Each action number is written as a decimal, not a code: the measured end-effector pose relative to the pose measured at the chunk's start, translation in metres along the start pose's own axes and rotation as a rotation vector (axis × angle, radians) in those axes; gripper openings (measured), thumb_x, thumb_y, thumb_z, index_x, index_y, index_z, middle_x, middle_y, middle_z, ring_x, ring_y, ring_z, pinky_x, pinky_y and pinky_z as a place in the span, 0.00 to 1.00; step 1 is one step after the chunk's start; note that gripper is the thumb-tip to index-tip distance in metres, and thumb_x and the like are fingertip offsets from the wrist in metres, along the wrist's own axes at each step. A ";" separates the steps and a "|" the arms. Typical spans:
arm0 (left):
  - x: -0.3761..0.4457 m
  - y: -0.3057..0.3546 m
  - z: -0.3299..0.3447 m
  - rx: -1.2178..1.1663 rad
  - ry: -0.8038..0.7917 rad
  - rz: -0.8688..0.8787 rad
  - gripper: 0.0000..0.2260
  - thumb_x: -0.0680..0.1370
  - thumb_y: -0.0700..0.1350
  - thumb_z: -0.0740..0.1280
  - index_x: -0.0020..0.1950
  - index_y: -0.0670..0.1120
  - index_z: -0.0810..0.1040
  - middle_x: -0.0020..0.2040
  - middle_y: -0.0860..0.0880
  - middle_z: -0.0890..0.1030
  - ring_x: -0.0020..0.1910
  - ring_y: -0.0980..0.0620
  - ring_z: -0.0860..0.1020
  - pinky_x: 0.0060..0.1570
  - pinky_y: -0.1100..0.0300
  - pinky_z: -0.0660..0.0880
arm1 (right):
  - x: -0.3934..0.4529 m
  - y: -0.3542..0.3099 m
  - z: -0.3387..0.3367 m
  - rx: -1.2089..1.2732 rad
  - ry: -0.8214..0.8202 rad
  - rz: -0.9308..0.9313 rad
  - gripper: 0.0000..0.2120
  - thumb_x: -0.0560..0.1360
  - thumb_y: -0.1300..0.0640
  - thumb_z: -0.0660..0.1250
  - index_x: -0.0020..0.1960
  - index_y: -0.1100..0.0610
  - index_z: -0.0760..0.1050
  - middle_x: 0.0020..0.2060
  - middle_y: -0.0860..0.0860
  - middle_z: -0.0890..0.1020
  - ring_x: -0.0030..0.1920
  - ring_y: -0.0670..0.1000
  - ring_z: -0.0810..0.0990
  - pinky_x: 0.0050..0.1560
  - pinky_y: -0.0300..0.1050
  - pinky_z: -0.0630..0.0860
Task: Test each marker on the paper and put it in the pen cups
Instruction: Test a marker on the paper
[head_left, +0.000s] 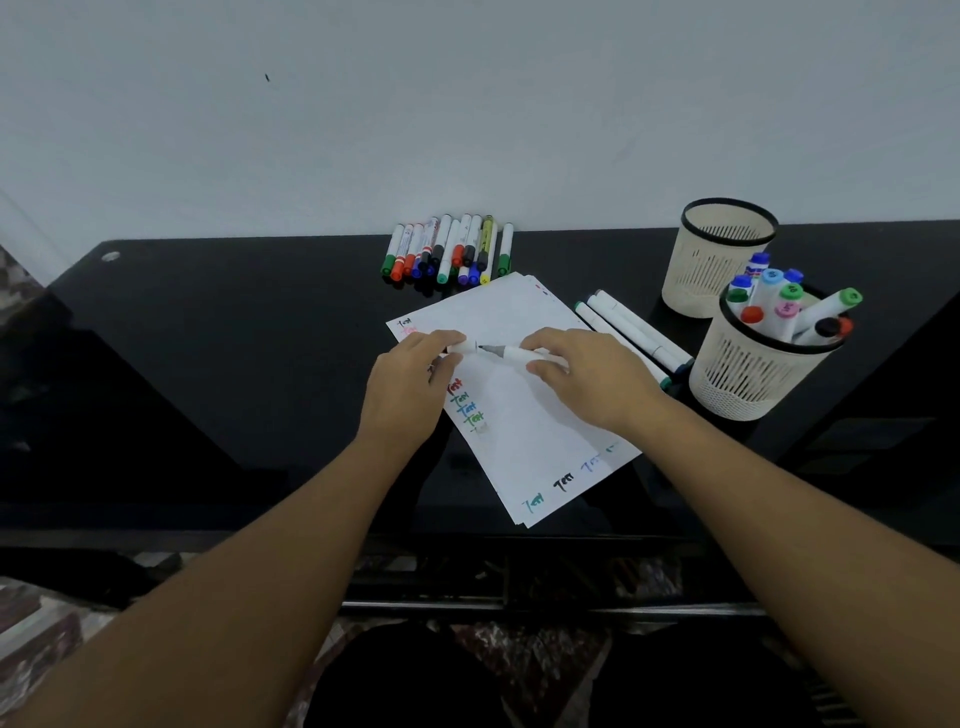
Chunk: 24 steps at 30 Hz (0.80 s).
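A pale wall (467, 104) fills the top of the view. Below it is a black, shiny tabletop (234, 364). White paper (524, 415) lies slanted in the middle of the tabletop, a few sheets stacked. The word "Test" is written on it many times in red, green, blue and black, down the left side and along the near edge. Two cream mesh cups with black rims stand to the right of the paper. The far cup (719, 257) shows nothing inside. The near cup (763, 358) is just in front of it and holds many markers with caps of blue, green, red, pink and black. A row of markers (447, 252) lies close together by the wall, just past the top of the paper. Three long white markers (631, 330) lie side by side between the paper and the near cup. Both hands are over the paper. The right hand (587, 379) has its grip around a white marker (511, 354), which lies flat with its dark tip bare and pointing left. The left hand (410, 384) has its grip around the cap (461, 348), pinched in its fingers. The cap is just beside the tip, with a tiny gap between them.
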<state>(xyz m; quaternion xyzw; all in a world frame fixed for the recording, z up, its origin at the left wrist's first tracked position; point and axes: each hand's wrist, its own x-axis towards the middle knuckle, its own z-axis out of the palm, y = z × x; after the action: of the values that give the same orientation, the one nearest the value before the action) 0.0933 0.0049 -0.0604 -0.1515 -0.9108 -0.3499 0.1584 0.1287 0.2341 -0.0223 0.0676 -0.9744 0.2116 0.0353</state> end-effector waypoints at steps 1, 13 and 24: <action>-0.001 0.001 0.000 0.010 -0.001 0.012 0.11 0.83 0.45 0.67 0.64 0.52 0.81 0.59 0.53 0.82 0.48 0.55 0.80 0.54 0.50 0.79 | 0.001 0.001 0.000 0.004 -0.006 -0.006 0.13 0.84 0.47 0.62 0.67 0.42 0.76 0.53 0.49 0.82 0.53 0.53 0.80 0.53 0.55 0.80; -0.007 0.006 -0.001 0.078 -0.022 0.146 0.16 0.83 0.46 0.66 0.71 0.51 0.74 0.57 0.51 0.84 0.49 0.51 0.82 0.48 0.55 0.79 | 0.005 -0.001 0.009 -0.045 -0.026 -0.177 0.19 0.84 0.51 0.62 0.73 0.45 0.65 0.55 0.46 0.79 0.44 0.52 0.78 0.45 0.53 0.78; -0.011 0.013 -0.003 -0.002 -0.088 0.103 0.24 0.84 0.49 0.64 0.78 0.55 0.61 0.72 0.58 0.75 0.63 0.52 0.79 0.61 0.59 0.73 | 0.003 -0.002 0.012 0.025 -0.002 -0.246 0.24 0.86 0.48 0.58 0.80 0.41 0.55 0.61 0.47 0.79 0.52 0.51 0.79 0.48 0.52 0.78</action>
<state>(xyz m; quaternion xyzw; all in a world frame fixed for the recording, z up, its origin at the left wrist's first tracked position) 0.1087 0.0105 -0.0551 -0.2136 -0.9075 -0.3350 0.1361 0.1255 0.2274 -0.0318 0.1871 -0.9561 0.2179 0.0590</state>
